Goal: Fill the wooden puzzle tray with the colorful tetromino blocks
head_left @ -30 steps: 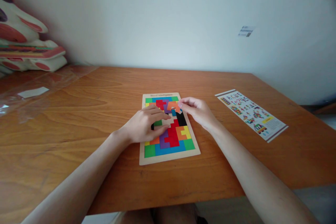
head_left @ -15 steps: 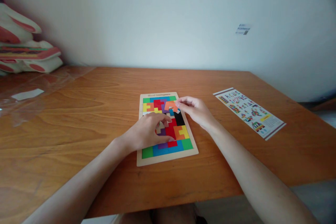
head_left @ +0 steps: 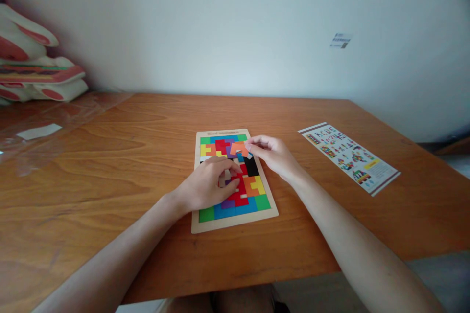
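Observation:
A wooden puzzle board (head_left: 197,228) lies on the table, filled with coloured block pieces. My right hand (head_left: 271,154) pinches an orange puzzle piece (head_left: 239,148) between thumb and fingertips, above the board's upper right. Beneath that piece, a blue piece and a black piece (head_left: 251,167) show. My left hand (head_left: 209,181) is over the left and middle of the board, hiding several pieces. Its thumb and forefinger close on a red puzzle piece (head_left: 241,187) near the centre. A small pale gap shows at this piece's lower edge. An orange piece and a yellow piece (head_left: 260,185) lie to its right.
A printed pattern sheet (head_left: 348,156) lies to the right on the wooden table (head_left: 154,122). Clear plastic wrapping (head_left: 81,112) with a white label is at the left. A white and pink toy (head_left: 40,71) stands at the back left against the wall.
My left thumb has moved up toward the forefinger, onto the red piece, and a pale gap now shows below it. My right hand keeps the orange piece in nearly the same place.

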### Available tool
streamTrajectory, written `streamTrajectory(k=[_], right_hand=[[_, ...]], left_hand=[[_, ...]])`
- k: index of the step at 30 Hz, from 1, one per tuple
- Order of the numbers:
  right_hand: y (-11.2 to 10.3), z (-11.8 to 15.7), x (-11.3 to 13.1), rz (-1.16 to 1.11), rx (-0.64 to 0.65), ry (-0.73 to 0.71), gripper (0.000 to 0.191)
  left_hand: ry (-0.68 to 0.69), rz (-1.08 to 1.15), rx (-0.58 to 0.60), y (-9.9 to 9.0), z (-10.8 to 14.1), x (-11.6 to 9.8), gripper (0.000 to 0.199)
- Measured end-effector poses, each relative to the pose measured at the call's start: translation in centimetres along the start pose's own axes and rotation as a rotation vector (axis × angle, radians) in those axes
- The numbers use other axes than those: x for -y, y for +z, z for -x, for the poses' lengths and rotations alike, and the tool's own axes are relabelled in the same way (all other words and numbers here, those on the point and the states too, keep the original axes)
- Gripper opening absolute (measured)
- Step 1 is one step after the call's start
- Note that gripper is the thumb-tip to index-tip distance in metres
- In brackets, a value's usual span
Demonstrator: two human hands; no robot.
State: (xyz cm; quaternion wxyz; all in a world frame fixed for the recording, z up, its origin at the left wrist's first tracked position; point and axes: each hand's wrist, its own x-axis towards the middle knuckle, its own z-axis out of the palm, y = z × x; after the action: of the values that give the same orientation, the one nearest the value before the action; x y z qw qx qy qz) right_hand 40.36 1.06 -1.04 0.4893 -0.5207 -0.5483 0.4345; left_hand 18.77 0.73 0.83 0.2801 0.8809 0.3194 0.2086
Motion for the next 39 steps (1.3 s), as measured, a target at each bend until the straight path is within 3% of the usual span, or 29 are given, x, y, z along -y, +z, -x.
streamTrajectory(k=[3, 6, 10, 13, 15, 17, 22, 25, 29, 39], right_hand=[[0.0, -0.1, -0.1, -0.002, -0.002, -0.003, 0.023], [-0.1, 0.0, -0.1, 0.009, 0.0, -0.009, 0.023], [0.2, 0.2, 0.4, 0.018, 0.042, -0.029, 0.024], [0.6, 0.5, 0.8, 0.059, 0.114, -0.073, 0.025], [0.9, 0.7, 1.0, 0.101, 0.14, -0.097, 0.027], [0.9, 0.9, 1.0, 0.139, 0.14, -0.116, 0.03], [0.6, 1.3, 1.0, 0.495, 0.173, -0.245, 0.033], [0.5, 1.5, 1.2, 0.687, 0.258, -0.346, 0.034], [0.6, 1.6, 1.5, 0.725, 0.287, -0.374, 0.033], [2.4, 1.8, 1.0, 0.728, 0.252, -0.486, 0.012]], left_hand=[[0.016, 0.019, -0.079, 0.1, -0.1, 0.2, 0.016], [-0.114, 0.084, -0.209, 0.1, -0.4, 0.4, 0.011], [-0.283, 0.412, -0.357, -0.2, -0.7, 0.8, 0.034], [-0.253, 0.622, -0.322, -0.4, -0.9, 1.2, 0.041], [-0.244, 0.646, -0.274, -0.4, -1.0, 1.5, 0.036], [-0.267, 0.637, -0.304, -0.5, -1.1, 1.8, 0.035], [-0.343, 0.787, -0.611, -1.1, -1.4, 2.8, 0.033], [-0.38, 0.983, -0.709, -1.7, -1.7, 3.3, 0.032], [-0.414, 1.131, -0.722, -1.9, -1.8, 3.6, 0.035], [-0.433, 1.141, -0.712, -1.0, -2.0, 3.9, 0.033]])
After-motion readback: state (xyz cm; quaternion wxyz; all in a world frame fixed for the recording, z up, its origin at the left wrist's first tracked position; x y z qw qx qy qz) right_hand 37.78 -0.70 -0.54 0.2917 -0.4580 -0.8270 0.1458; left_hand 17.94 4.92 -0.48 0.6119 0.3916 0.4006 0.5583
